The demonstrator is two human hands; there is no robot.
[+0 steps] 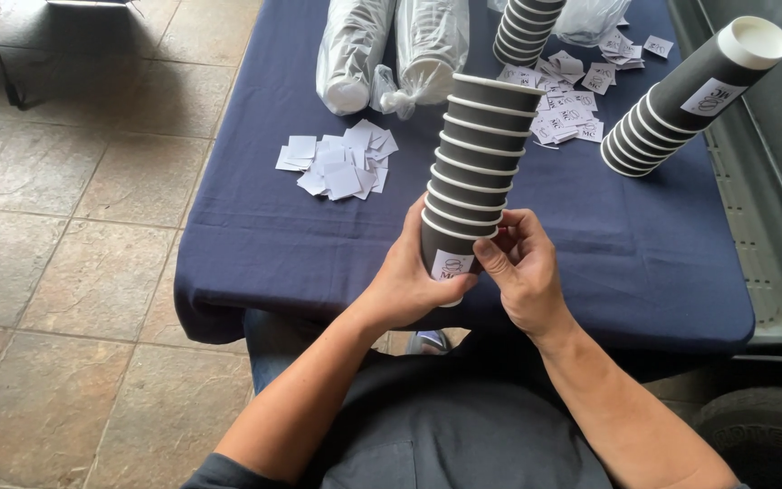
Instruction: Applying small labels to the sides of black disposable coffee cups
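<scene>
Stack of dark paper cups [474,167]: nested, white-rimmed, mouths up, held in the air over the near edge of the surface [255,263]; its long axis runs from the hands upward and away, leaning slightly right toward the far edge. Bottom cup carries a small white label [451,265] on the side facing the person. Left hand [409,281]: wrapped around the base of the stack from the left, thumb lying across the bottom cup just below the label, grasping it. Right hand [522,272]: closed on the stack's lower right side, fingertips at the lowest rims, thumb touching the label's right edge; both hands equally close, the stack rising straight out of them. Surface: covered in dark blue cloth. Loose pile of blank white paper squares [337,163]: left of centre, well apart from the hands. Scatter of printed labels [572,104]: toward the far right. Second cup stack [681,95]: lying tilted at the right edge, base toward the right. Third stack [527,27]: at the far edge. Two plastic-sleeved cup rolls [391,50]: far edge, left of the third stack.
</scene>
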